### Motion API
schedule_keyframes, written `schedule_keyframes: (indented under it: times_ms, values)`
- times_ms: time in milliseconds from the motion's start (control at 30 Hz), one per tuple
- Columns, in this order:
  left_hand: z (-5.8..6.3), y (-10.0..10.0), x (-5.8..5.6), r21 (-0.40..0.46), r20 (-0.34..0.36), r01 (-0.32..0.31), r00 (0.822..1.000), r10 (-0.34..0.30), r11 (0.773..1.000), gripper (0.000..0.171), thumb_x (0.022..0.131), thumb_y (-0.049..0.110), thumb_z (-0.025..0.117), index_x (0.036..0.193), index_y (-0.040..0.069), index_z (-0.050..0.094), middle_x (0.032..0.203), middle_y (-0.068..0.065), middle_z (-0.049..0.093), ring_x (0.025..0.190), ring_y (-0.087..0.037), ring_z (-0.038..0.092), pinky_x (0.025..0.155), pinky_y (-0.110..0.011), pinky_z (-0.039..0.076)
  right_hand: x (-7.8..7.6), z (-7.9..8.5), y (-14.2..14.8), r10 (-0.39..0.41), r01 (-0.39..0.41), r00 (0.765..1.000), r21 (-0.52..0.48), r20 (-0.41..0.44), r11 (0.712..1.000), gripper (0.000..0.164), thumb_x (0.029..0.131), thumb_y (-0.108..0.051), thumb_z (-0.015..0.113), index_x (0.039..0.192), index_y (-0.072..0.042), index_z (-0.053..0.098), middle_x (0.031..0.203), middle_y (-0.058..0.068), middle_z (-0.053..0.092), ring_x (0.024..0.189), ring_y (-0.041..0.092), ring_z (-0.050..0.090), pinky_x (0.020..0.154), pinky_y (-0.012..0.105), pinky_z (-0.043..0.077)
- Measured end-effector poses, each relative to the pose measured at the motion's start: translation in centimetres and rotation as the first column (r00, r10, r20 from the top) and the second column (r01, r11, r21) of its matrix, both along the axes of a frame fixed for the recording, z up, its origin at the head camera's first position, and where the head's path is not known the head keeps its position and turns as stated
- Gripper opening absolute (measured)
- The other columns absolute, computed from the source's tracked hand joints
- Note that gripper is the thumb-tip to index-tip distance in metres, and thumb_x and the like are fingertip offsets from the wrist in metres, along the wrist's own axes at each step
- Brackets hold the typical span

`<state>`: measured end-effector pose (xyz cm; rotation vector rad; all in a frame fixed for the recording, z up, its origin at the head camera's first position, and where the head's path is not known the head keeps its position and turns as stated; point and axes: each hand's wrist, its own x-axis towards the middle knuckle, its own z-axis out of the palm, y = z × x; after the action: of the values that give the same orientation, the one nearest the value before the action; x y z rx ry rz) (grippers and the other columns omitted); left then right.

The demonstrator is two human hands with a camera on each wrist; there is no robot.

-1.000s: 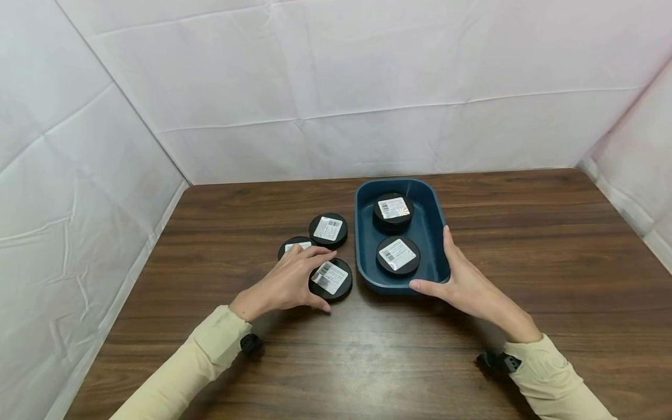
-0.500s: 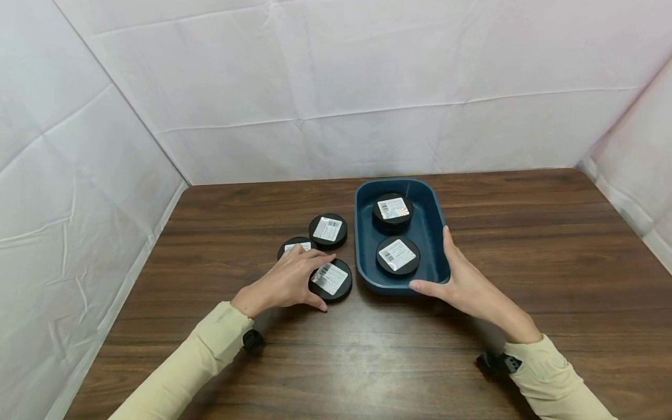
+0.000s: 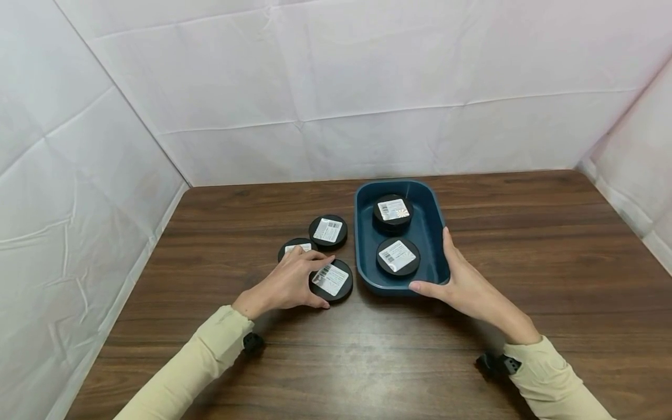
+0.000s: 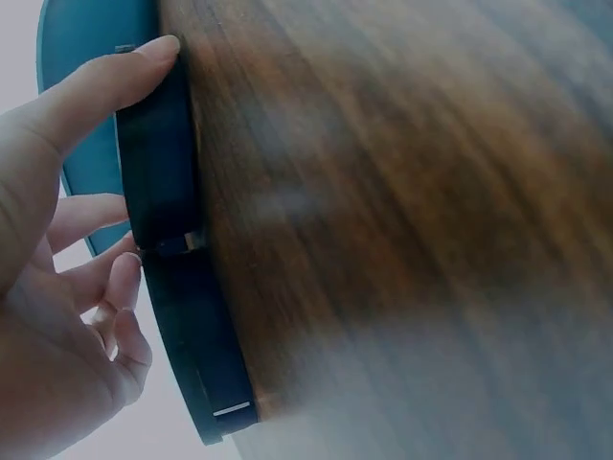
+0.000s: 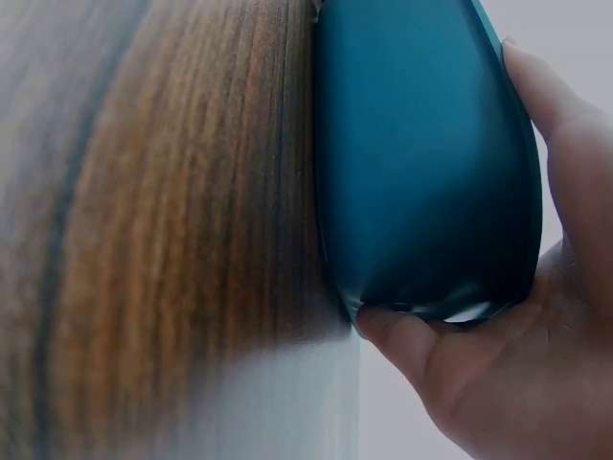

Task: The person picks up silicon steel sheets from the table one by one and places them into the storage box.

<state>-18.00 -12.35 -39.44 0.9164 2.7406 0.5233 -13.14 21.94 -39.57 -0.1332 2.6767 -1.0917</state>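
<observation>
My left hand grips a flat round black tin with a white barcode label, on the wooden table. Its thumb is on the near side and its fingers reach over the far side; the left wrist view shows the thumb against the tin's edge. Behind it lie two similar tins, one farther back and one to the left, partly hidden by my fingers. My right hand holds the near right corner of a dark blue tray, thumb at the front wall, fingers along the right side.
Inside the tray, one labelled tin lies near the front, and a taller black stack stands at the back. White sheeting hangs behind the table and at both sides.
Almost nothing differs. My left thumb and fingers have shifted slightly about the near tin; the tins, the tray and my right hand keep their places.
</observation>
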Motion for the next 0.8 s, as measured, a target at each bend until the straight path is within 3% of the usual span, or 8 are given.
schedule_keyframes:
  times_ms: [400, 567, 800]
  values:
    - [-0.47, 0.05, 0.23, 0.046, -0.037, -0.003, 0.999, 0.005, 0.999, 0.087, 0.072, 0.043, 0.089, 0.146, 0.012, 0.054, 0.143, -0.008, 0.058, 0.109, -0.024, 0.046, 0.099, -0.045, 0.042, 0.11, 0.09, 0.18, 0.001, -0.001, 1.0, -0.011, -0.006, 1.0, 0.128, 0.085, -0.059, 0.073, 0.156, -0.021, -0.027, 0.169, 0.016, -0.011, 0.155, 0.046, 0.006, 0.118, 0.071, 0.019]
    - [-0.32, -0.22, 0.35, 0.083, -0.07, -0.031, 0.997, 0.037, 0.996, 0.088, 0.071, 0.042, 0.089, 0.145, 0.01, 0.054, 0.142, -0.009, 0.058, 0.11, -0.025, 0.045, 0.098, -0.047, 0.041, 0.1, 0.06, 0.16, -0.003, 0.003, 1.0, -0.016, -0.004, 1.0, 0.127, 0.086, -0.057, 0.073, 0.156, -0.022, -0.028, 0.169, 0.015, -0.012, 0.155, 0.045, 0.005, 0.118, 0.071, 0.019]
    - [0.22, -0.42, 0.77, 0.157, -0.056, -0.108, 0.991, 0.118, 0.982, 0.086, 0.073, 0.039, 0.089, 0.145, 0.006, 0.053, 0.144, -0.013, 0.056, 0.119, -0.032, 0.047, 0.102, -0.052, 0.041, 0.08, 0.0, 0.12, 0.0, 0.0, 1.0, -0.02, -0.005, 1.0, 0.128, 0.085, -0.059, 0.073, 0.156, -0.022, -0.027, 0.169, 0.016, -0.011, 0.154, 0.046, 0.005, 0.117, 0.071, 0.019]
